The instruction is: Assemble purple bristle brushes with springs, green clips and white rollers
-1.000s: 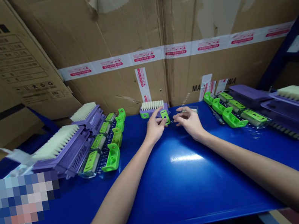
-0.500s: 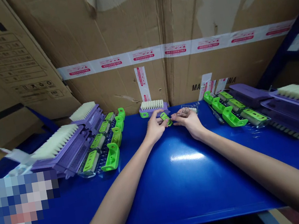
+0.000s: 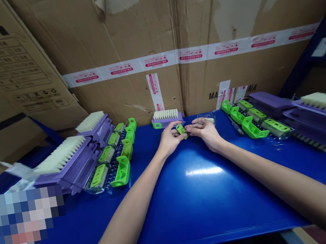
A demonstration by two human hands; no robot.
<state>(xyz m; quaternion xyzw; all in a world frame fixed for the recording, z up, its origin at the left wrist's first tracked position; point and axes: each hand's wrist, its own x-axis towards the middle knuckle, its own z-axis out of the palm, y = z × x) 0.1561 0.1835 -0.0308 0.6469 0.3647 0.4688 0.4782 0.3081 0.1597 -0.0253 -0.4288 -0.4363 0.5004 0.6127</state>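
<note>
In the head view, a glossy blue bench (image 3: 178,211) spreads under both forearms, with a white glare in its middle. Tall brown cardboard (image 3: 123,33) stands along its back, crossed by printed white tape (image 3: 155,60); a blue post (image 3: 300,47) slants at the right.

The left hand (image 3: 168,139) grasps a small green piece (image 3: 180,130) near the back edge. The right hand (image 3: 207,132) has its fingertips drawn together against the piece's right side; whether they grip anything else I cannot tell. Just behind, a purple brush (image 3: 167,118) sits by the cardboard.

Purple brushes and rows of green brackets (image 3: 122,171) bound the working area on the left; more brackets and purple parts (image 3: 272,101) bound it on the right. Between them, blue surface runs to the straight front edge.
</note>
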